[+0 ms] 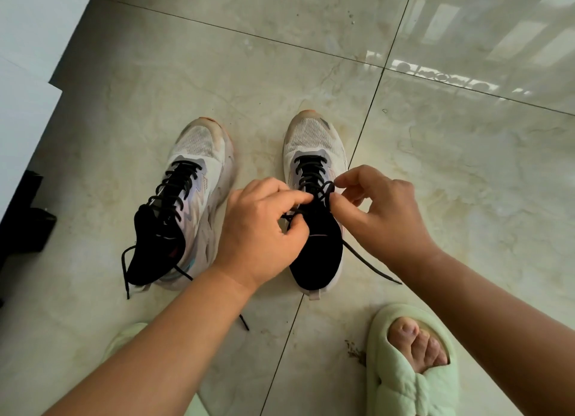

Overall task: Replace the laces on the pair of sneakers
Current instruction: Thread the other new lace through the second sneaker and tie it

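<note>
Two white mesh sneakers with black collars stand on the tiled floor, toes pointing away. The left sneaker point(193, 197) is threaded with a black lace whose loose ends point(125, 272) trail on the floor. Over the right sneaker point(314, 141), both my hands work its black lace point(320, 191) near the top eyelets. My left hand point(264, 229) pinches one strand between thumb and forefinger. My right hand point(376, 210) pinches a loop of the same lace. A free end point(373, 266) of that lace runs out to the right across the floor.
My right foot in a pale green slipper point(410, 369) rests at the lower right; the other green slipper point(124, 341) shows under my left forearm. A white cabinet point(21, 113) and a black object point(28, 229) stand at the left. Small debris point(354, 350) lies by the slipper.
</note>
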Demonstrator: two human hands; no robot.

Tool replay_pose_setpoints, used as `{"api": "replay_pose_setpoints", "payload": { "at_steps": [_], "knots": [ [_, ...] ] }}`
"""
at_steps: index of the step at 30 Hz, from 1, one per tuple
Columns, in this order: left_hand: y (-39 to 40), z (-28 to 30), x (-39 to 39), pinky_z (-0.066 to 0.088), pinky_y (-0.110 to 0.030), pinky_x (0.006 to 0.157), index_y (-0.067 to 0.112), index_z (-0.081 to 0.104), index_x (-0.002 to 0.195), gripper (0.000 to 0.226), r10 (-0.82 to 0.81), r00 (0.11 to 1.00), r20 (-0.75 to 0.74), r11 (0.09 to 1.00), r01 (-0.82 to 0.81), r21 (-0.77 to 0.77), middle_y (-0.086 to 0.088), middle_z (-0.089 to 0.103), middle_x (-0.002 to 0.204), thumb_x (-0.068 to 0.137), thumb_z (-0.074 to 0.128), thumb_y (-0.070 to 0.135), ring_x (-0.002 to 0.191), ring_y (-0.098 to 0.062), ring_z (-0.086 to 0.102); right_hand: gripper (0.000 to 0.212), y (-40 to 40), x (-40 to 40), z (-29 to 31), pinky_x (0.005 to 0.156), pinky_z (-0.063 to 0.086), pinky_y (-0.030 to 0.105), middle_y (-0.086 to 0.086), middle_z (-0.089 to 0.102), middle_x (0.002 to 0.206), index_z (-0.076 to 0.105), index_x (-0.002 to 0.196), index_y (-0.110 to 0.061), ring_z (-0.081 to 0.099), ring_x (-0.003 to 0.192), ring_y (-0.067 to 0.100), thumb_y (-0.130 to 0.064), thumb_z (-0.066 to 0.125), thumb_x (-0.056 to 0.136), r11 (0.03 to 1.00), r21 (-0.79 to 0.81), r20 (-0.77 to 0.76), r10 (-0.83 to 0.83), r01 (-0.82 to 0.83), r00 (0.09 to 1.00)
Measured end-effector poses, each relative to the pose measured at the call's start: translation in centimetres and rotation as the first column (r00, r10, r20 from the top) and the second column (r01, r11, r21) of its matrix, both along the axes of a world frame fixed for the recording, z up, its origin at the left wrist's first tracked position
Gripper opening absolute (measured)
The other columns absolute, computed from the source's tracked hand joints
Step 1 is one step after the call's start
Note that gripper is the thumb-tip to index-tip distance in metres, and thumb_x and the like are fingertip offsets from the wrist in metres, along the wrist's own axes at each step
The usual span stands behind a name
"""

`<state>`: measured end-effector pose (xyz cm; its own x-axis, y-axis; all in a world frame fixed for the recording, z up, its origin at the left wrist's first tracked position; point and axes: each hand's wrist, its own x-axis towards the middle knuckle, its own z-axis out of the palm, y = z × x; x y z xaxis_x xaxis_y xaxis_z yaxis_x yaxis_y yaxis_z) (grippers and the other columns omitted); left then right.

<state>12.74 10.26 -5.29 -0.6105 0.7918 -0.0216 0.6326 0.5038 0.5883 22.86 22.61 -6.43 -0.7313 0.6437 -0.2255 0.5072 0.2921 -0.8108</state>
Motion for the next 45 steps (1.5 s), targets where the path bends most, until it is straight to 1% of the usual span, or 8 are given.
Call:
{"api": "replay_pose_setpoints", "payload": {
  "at_steps": [5,10,14,20,24,32,41,45],
  "knots": [
    [-0.2,-0.4,-0.2,0.047,-0.043,0.072,0.015,0.074,0.085,0.016,-0.053,0.999,0.008,0.998,0.053,0.015,0.008,0.058,0.076,0.07,0.07,0.02,0.066,-0.01,0.054,0.021,0.7,-0.1,0.7,0.061,0.045,0.018,-0.003,0.067,0.065,0.067,0.077,-0.013,0.058,0.067,0.008,-0.016,0.047,0.076,0.961,-0.276,-0.074,-0.057,0.034,0.996],
    [-0.2,-0.8,-0.3,0.048,-0.032,0.063,0.013,0.075,0.081,0.009,0.012,1.0,0.027,0.998,-0.013,0.055,0.007,0.056,0.072,0.076,0.072,0.019,0.062,-0.015,0.055,0.035,0.7,-0.9,0.2,0.064,0.043,0.029,0.001,0.065,0.061,0.062,0.064,-0.012,0.055,0.061,0.016,-0.041,0.059,0.084,0.979,-0.198,0.053,-0.034,0.044,0.998],
    [0.1,-1.0,-0.4,0.041,-0.015,0.06,0.01,0.075,0.083,0.008,0.027,0.999,0.032,0.997,-0.029,0.066,0.003,0.059,0.073,0.076,0.074,0.015,0.059,-0.007,0.049,0.022,1.1,-1.2,-0.5,0.084,0.046,0.043,0.008,0.064,0.064,0.062,0.066,-0.011,0.056,0.069,0.026,-0.026,0.06,0.082,0.992,-0.126,0.146,-0.006,0.025,0.989],
    [0.3,-1.0,-0.6,0.036,-0.003,0.062,0.01,0.075,0.087,0.014,0.02,0.997,0.076,0.999,-0.023,0.034,0.006,0.055,0.074,0.074,0.077,0.013,0.059,-0.001,0.047,0.02,1.1,-1.0,-0.3,0.066,0.04,0.026,-0.003,0.057,0.053,0.064,0.066,-0.028,0.052,0.058,0.011,-0.039,0.063,0.083,0.981,-0.184,0.084,-0.04,0.055,0.996],
    [0.4,-0.7,-0.8,0.043,-0.017,0.061,0.009,0.073,0.078,0.005,0.061,0.998,0.032,0.997,-0.063,0.053,0.002,0.058,0.071,0.077,0.075,0.013,0.06,-0.012,0.055,0.02,1.5,-0.7,-0.5,0.083,0.038,0.035,-0.007,0.06,0.063,0.064,0.068,-0.021,0.054,0.065,0.011,-0.028,0.062,0.086,0.999,-0.025,0.085,-0.023,0.025,0.996],
    [-0.9,-0.9,0.1,0.043,-0.027,0.058,0.009,0.069,0.077,0.015,0.198,0.974,-0.106,0.976,-0.187,0.108,0.0,0.063,0.069,0.084,0.063,0.02,0.062,-0.013,0.055,0.022,0.9,0.8,-1.9,0.074,0.019,0.029,0.003,0.049,0.062,0.045,0.061,-0.01,0.045,0.064,0.02,-0.017,0.05,0.082,0.932,0.349,0.22,-0.189,0.104,0.957],
    [-1.2,-1.2,-0.3,0.053,-0.031,0.059,0.011,0.067,0.083,0.005,0.183,0.965,0.187,0.969,-0.209,0.129,0.015,0.056,0.064,0.086,0.065,0.014,0.056,-0.001,0.055,0.01,0.6,0.6,-0.1,0.047,0.036,0.006,0.0,0.067,0.064,0.059,0.074,-0.008,0.053,0.048,-0.002,-0.009,0.059,0.084,0.899,-0.403,-0.106,-0.233,0.172,0.967],
    [-0.3,-1.4,-0.7,0.047,-0.013,0.063,0.012,0.072,0.086,0.006,0.135,0.962,0.237,0.978,-0.168,0.124,0.015,0.061,0.075,0.082,0.069,0.01,0.062,0.0,0.055,0.008,0.7,0.1,0.3,0.048,0.038,0.009,-0.004,0.059,0.055,0.061,0.076,-0.012,0.05,0.048,0.001,-0.008,0.06,0.083,0.906,-0.412,-0.079,-0.136,0.092,0.988]
  ]
}}
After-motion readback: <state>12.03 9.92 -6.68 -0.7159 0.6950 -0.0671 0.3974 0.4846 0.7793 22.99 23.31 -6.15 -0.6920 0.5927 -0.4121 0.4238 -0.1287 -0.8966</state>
